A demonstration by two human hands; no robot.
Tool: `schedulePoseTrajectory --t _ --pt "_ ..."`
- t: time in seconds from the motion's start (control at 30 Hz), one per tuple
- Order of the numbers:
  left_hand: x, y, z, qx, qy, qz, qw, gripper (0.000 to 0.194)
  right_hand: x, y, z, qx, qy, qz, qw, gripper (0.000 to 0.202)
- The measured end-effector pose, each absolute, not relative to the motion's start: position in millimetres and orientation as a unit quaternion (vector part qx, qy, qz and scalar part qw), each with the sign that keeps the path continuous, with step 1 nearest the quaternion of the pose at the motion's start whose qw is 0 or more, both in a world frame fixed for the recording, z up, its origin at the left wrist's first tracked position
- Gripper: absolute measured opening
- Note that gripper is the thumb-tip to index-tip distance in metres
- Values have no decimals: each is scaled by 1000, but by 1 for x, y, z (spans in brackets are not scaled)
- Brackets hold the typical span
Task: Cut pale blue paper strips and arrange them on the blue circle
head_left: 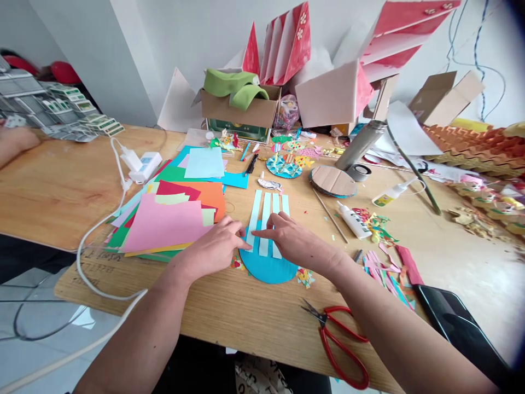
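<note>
Near the table's front lies a round blue disc [273, 271] with several pale mint paper strips [266, 219] laid side by side on it, their far ends reaching past its back edge. My left hand [223, 241] comes in from the left, its index fingertip on the near end of the leftmost strip. My right hand [285, 232] is over the strips, with its index finger pointing left onto the leftmost strip and its other fingers curled. Neither hand shows anything gripped; the curled fingers hide what lies under them.
Coloured paper sheets [164, 224] are stacked left of the disc. Red-handled scissors [338, 328] lie at the front edge, a phone [455, 323] at the right. Behind are a glue bottle [353, 220], a cardboard disc [333, 180], a metal flask [361, 145] and boxes. A white cable [82, 246] crosses the left side.
</note>
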State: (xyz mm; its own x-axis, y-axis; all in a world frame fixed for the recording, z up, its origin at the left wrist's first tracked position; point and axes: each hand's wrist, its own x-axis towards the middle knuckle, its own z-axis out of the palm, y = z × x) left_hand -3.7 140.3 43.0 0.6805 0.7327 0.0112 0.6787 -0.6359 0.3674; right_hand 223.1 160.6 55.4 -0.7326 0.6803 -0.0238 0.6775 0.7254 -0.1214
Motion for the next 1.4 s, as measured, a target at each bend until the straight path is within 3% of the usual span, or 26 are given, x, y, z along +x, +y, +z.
schedulePoseTrajectory --t 0.33,1.0,1.4 --pt "-2 143 43 905 377 64 187 44 267 148 72 -444 -887 24 127 51" --pt "0 145 40 900 388 77 186 50 253 140 34 -424 -901 72 51 64" --pt "-1 145 38 902 382 90 178 49 253 136 32 -388 -914 96 73 67"
